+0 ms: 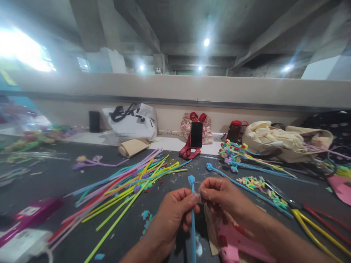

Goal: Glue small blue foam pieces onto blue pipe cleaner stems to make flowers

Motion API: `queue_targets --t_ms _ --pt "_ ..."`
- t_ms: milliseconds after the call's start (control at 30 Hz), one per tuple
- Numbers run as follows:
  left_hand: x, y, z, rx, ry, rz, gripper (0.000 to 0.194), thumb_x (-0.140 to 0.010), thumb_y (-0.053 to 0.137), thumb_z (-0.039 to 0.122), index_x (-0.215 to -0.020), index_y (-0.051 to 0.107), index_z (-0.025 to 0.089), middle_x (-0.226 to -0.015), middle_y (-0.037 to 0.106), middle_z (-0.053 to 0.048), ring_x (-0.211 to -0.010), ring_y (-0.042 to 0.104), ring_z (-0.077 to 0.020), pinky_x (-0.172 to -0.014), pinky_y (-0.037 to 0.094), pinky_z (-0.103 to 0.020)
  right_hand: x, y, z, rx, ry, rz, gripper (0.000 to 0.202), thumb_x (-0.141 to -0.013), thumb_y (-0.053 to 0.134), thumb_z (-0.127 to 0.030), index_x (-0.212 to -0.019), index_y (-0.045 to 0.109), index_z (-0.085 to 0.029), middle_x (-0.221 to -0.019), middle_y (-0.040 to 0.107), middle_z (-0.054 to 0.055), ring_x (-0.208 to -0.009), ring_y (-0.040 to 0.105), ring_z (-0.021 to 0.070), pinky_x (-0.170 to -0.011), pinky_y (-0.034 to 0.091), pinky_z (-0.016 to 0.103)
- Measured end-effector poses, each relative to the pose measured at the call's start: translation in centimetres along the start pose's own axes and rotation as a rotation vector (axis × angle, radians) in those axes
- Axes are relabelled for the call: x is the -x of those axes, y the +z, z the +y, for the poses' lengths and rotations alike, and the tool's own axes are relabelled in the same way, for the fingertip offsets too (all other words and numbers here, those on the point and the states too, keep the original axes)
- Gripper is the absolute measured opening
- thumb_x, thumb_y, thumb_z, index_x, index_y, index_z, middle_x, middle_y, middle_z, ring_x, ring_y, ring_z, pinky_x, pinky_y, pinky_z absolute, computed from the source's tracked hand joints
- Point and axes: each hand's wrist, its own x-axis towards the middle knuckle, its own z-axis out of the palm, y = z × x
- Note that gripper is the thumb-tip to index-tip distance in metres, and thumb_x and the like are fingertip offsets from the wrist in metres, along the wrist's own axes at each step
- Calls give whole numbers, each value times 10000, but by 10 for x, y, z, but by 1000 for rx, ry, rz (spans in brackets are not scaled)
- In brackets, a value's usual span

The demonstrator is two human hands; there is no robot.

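We hold the blue stem upright at the center front of the table, its knotted head above our fingers. Left hand: thumb and fingers are closed around the stem, just below the head. Right hand: thumb and index finger are pinched on a small blue bit beside the stem; we cannot tell whether this bit is joined to it.

Below the right forearm we have a pink glue gun. A second blue stem with a similar head lies to the right, running diagonally past the right hand. Beyond it we find a pile of colored clippings and, farther right, a tool with yellow handles.

To the left of our hands, loose stems in yellow, red, purple and blue lie in an overlapping bundle. A purple device lies at the far left, blurred. At the back, we see a phone propped upright against a patterned bag, with a white bag to its left.
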Motion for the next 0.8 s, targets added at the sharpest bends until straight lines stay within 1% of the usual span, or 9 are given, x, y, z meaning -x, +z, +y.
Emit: queue_targets --t_ms 133,267,367,433,467,533,600,700,800 --pt "4 4 3 6 5 -18 262 -653 621 374 -578 517 145 -376 453 71 -283 293 -12 -306 213 -134 1 0 -2 -21 -28 -98 225 -731 585 -377 -710 540 -157 -501 527 -52 -349 391 33 -317 251 127" --pt "8 8 6 -8 40 43 263 -651 622 372 -581 511 145 -450 496 60 -310 289 1 -322 192 -128 6 -4 -12 19 -44 -92 227 -726 584 -368 -670 540 -153 -514 517 -51 -372 438 47 -346 289 143" --pt "8 9 4 -28 19 13 279 -660 610 378 -562 503 140 -450 478 60 -333 297 0 -342 188 -130 24 -15 -22 245 -82 -28 221 -779 513 -351 -689 563 -156 -566 542 -30 -432 497 81 -388 354 176" --pt "7 9 1 -56 4 -24 277 -666 599 382 -578 516 133 -497 517 39 -369 346 -8 -367 222 -133 44 -24 -24 463 -116 2 173 -789 506 -307 -739 588 -163 -617 566 -17 -524 524 100 -481 394 201" --pt "6 9 0 -82 -6 -37 273 -667 593 385 -596 525 130 -535 550 21 -392 378 -16 -379 243 -136 54 -28 -23 588 -122 -11 138 -780 521 -286 -759 599 -173 -640 571 -17 -578 530 112 -528 397 211" --pt "3 11 -4 -156 -43 -51 266 -671 578 389 -644 534 128 -614 610 -15 -418 422 -31 -382 267 -143 74 -36 -16 833 -127 22 80 -755 557 -260 -784 594 -195 -741 586 -7 -680 533 135 -593 391 228" --pt "0 14 -9 -247 -89 -47 255 -684 551 387 -683 523 133 -626 633 -31 -392 428 -39 -351 253 -147 87 -40 -6 1015 -149 19 126 -716 595 -270 -828 589 -212 -826 585 8 -749 527 161 -643 390 251" --pt "-6 19 -14 -351 -109 -8 238 -718 485 384 -713 491 147 -513 600 -1 -309 380 -40 -301 210 -149 93 -40 7 1163 -171 28 232 -701 586 -268 -930 574 -228 -927 572 38 -840 519 196 -721 387 286" --pt "-11 22 -18 -412 -111 10 230 -738 435 384 -731 473 157 -441 559 27 -266 366 -47 -278 202 -153 90 -37 12 1214 -174 39 228 -697 564 -255 -922 576 -226 -946 563 49 -861 515 205 -744 385 295"
